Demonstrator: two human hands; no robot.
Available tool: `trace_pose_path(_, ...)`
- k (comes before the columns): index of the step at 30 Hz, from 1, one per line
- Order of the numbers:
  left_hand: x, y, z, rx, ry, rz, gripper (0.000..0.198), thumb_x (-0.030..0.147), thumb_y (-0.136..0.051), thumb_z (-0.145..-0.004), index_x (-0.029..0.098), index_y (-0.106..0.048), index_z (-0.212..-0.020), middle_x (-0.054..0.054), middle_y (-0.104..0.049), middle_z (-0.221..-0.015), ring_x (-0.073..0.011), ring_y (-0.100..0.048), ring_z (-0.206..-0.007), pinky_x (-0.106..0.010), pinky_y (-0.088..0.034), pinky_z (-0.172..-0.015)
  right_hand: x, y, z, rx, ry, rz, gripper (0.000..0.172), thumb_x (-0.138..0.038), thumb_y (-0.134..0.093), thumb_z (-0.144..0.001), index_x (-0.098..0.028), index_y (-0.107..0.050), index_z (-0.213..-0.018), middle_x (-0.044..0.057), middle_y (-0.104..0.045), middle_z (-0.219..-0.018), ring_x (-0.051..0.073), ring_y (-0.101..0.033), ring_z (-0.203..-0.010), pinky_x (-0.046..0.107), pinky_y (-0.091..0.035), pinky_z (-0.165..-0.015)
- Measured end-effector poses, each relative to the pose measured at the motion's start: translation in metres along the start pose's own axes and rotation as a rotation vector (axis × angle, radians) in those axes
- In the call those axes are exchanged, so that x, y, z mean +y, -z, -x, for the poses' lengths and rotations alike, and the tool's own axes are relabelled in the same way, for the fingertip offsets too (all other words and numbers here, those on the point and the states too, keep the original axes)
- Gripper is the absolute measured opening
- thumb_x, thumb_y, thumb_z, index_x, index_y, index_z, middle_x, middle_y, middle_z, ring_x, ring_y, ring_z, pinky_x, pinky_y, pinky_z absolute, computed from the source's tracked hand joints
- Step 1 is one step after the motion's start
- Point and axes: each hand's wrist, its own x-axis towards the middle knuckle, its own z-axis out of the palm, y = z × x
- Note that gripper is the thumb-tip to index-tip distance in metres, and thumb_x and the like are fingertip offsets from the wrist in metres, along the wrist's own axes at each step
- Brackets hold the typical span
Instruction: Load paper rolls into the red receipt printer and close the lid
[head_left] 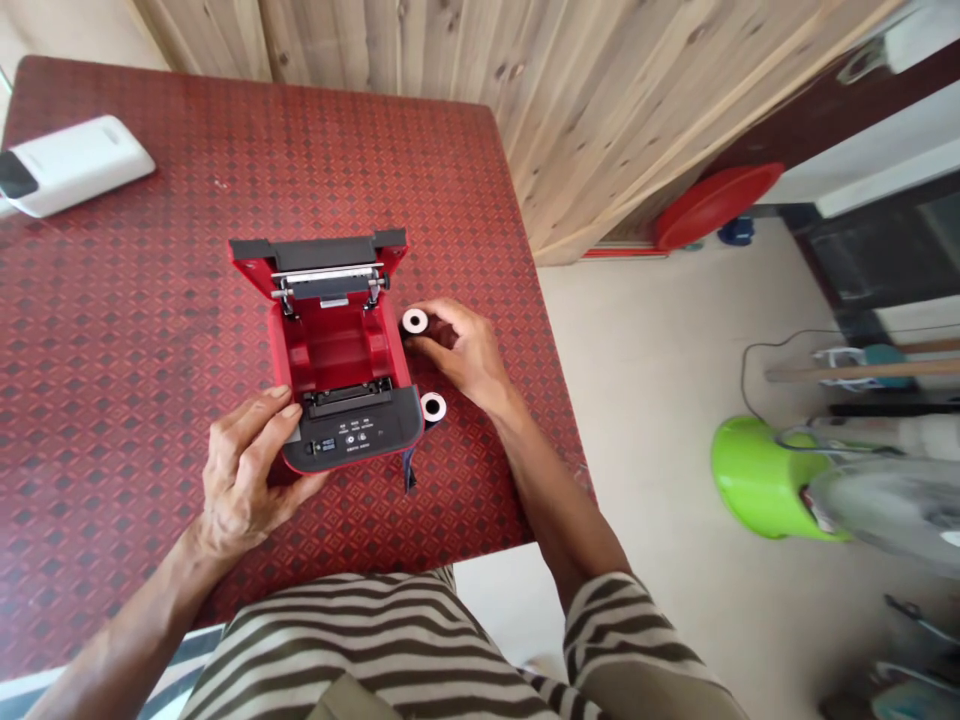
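Observation:
A red and black label printer (341, 345) sits on the table with its lid (322, 262) tilted up. The red bay inside shows bare walls. My left hand (247, 465) grips the printer's near left corner, fingers on the top edge and thumb low at the front. Close to the printer's right side, my right hand (461, 350) pinches a small black roll (414, 322) with a white core. A second black roll (433, 408) with a white core lies by the near right corner, and a black strip (409, 470) hangs beside it.
The red patterned table (150, 290) bears a white device (82, 165) at far left. Wooden panelling (420, 50) stands behind. On the floor to the right are a green bucket (750, 480) and a red basin (716, 205) by the wall.

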Motion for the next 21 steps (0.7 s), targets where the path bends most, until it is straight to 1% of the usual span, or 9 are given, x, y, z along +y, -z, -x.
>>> trace_pose_path(2,-0.002,-0.001,0.001,0.021,-0.052,0.005,0.084,0.034,-0.086,-0.082,0.021,-0.044,-0.153,-0.015,-0.063,-0.143,-0.0314,-0.067,-0.125,-0.047,-0.064,-0.102,-0.027,0.017,0.006,0.021,0.039,0.031,0.022,-0.023,-0.072,-0.091,-0.024,-0.072,-0.113,0.004,-0.076,-0.111,0.022,-0.071,-0.099,0.042,-0.057,-0.093)
trace_pose_path(4,-0.003,-0.002,0.002,0.030,-0.080,0.016,0.090,0.032,-0.090,-0.078,0.015,-0.044,-0.154,-0.020,-0.063,-0.140,-0.0326,-0.066,-0.127,-0.047,-0.062,-0.104,-0.062,0.036,0.012,-0.073,0.172,0.102,0.028,-0.024,-0.069,-0.095,-0.026,-0.069,-0.123,0.004,-0.074,-0.119,0.023,-0.069,-0.107,0.042,-0.055,-0.096)
trace_pose_path(5,-0.004,-0.003,0.002,0.027,-0.075,0.023,0.090,0.031,-0.089,-0.078,0.015,-0.044,-0.154,-0.020,-0.063,-0.140,-0.0327,-0.065,-0.129,-0.047,-0.061,-0.105,-0.080,0.041,0.013,-0.131,0.261,0.137,0.029,-0.024,-0.067,-0.097,-0.026,-0.068,-0.126,0.004,-0.073,-0.121,0.024,-0.068,-0.110,0.043,-0.054,-0.098)
trace_pose_path(7,-0.004,-0.003,0.003,0.025,-0.064,0.031,0.089,0.032,-0.088,-0.080,0.017,-0.043,-0.155,-0.020,-0.062,-0.142,-0.0324,-0.064,-0.130,-0.046,-0.059,-0.107,-0.111,0.040,0.012,-0.253,0.387,0.233,0.030,-0.022,-0.064,-0.100,-0.024,-0.065,-0.130,0.005,-0.073,-0.121,0.023,-0.066,-0.113,0.042,-0.053,-0.101)
trace_pose_path(9,-0.003,-0.002,0.003,0.018,-0.058,0.031,0.089,0.033,-0.087,-0.081,0.018,-0.041,-0.156,-0.019,-0.062,-0.141,-0.0323,-0.064,-0.130,-0.045,-0.058,-0.107,-0.128,0.024,0.006,-0.332,0.428,0.401,0.024,-0.014,-0.058,-0.103,-0.018,-0.065,-0.125,0.008,-0.073,-0.117,0.023,-0.064,-0.112,0.042,-0.053,-0.101)
trace_pose_path(12,-0.003,-0.002,0.004,-0.002,-0.055,0.026,0.092,0.031,-0.088,-0.078,0.018,-0.041,-0.156,-0.019,-0.063,-0.139,-0.0324,-0.064,-0.129,-0.045,-0.058,-0.107,-0.135,-0.008,-0.010,-0.491,0.356,0.660,0.022,-0.007,-0.048,-0.105,-0.012,-0.067,-0.116,0.012,-0.074,-0.109,0.025,-0.065,-0.108,0.039,-0.054,-0.093)
trace_pose_path(15,-0.003,-0.001,0.005,-0.002,-0.054,0.032,0.093,0.028,-0.089,-0.077,0.016,-0.042,-0.156,-0.019,-0.062,-0.139,-0.0327,-0.064,-0.129,-0.045,-0.057,-0.107,-0.134,-0.028,-0.025,-0.623,0.252,0.799,0.029,-0.005,-0.042,-0.106,-0.009,-0.068,-0.118,0.015,-0.075,-0.107,0.026,-0.068,-0.104,0.037,-0.053,-0.085)
trace_pose_path(17,-0.003,-0.001,0.005,0.001,-0.054,0.035,0.093,0.027,-0.089,-0.077,0.015,-0.042,-0.156,-0.020,-0.062,-0.139,-0.0330,-0.064,-0.129,-0.045,-0.057,-0.107,-0.133,-0.033,-0.032,-0.644,0.236,0.822,0.032,-0.003,-0.041,-0.105,-0.009,-0.070,-0.117,0.017,-0.076,-0.104,0.026,-0.070,-0.099,0.036,-0.052,-0.082)
trace_pose_path(21,-0.002,-0.001,0.005,-0.004,-0.054,0.039,0.093,0.026,-0.090,-0.076,0.014,-0.042,-0.155,-0.021,-0.062,-0.139,-0.0332,-0.063,-0.129,-0.046,-0.057,-0.107,-0.130,-0.037,-0.038,-0.614,0.241,0.818,0.033,-0.003,-0.043,-0.102,-0.012,-0.075,-0.107,0.017,-0.077,-0.099,0.027,-0.071,-0.095,0.039,-0.052,-0.084)
